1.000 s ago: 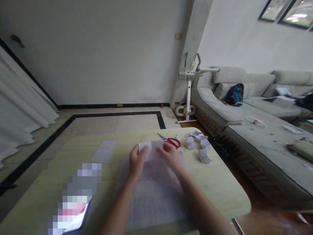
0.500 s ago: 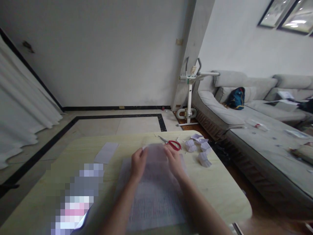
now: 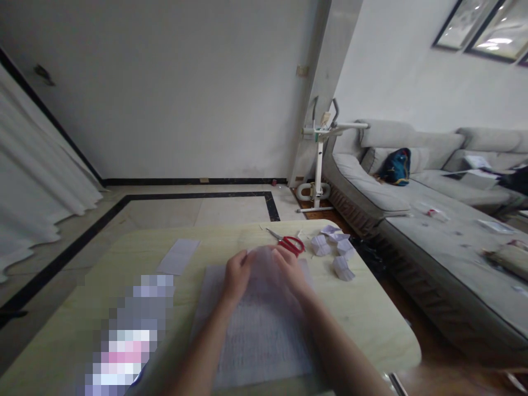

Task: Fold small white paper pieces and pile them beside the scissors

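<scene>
My left hand and my right hand pinch a thin sheet of paper between them, one at each side. It bows upward in the middle and looks slightly blurred. Below lies a larger sheet with rows of writing or print, flat on the table and partly covered by my forearms. Just past my right hand rest red-handled scissors, their blades pointing to the upper left.
Several folded paper pieces lie at the table's far right corner. A blank paper rectangle is on the left, above a pixelated object. Beyond the table stand an exercise machine and a grey sofa.
My hands have drawn slightly closer together, and the paper between them has gone from nearly flat to bowed. The scissors and paper pieces stay put.
</scene>
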The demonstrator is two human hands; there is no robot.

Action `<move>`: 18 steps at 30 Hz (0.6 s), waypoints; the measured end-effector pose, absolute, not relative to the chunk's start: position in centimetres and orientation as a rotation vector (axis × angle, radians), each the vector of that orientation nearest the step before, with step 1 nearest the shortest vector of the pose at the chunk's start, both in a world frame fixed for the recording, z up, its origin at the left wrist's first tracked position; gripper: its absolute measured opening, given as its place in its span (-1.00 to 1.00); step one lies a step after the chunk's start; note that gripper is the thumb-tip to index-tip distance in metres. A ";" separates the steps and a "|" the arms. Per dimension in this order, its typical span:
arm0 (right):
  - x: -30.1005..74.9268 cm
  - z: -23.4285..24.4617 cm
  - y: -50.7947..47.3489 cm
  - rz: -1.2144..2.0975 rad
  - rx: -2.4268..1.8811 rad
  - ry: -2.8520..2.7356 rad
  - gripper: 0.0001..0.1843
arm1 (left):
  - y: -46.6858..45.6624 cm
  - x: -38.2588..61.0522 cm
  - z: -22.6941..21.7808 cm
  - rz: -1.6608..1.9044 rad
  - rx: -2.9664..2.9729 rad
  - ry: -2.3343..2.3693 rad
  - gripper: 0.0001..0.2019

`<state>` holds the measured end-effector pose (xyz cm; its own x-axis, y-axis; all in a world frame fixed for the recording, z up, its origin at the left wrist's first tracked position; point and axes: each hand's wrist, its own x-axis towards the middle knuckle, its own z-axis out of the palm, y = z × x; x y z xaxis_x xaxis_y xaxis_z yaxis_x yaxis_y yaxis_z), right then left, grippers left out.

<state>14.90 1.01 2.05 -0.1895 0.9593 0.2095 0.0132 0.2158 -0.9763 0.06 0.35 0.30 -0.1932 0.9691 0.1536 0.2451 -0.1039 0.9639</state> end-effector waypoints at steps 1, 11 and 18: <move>14.8 1.9 1.0 1.164 -0.997 -1.470 -0.72 | 0.3 0.1 0.3 1.350 1.381 1.474 -0.69; 13.9 0.2 1.5 1.039 -1.152 -1.407 -0.82 | -0.1 0.9 0.3 1.220 1.280 1.094 -0.60; 13.1 4.6 -1.2 0.997 -1.109 -1.143 -0.80 | 0.3 0.5 -0.3 1.310 1.238 1.317 -0.71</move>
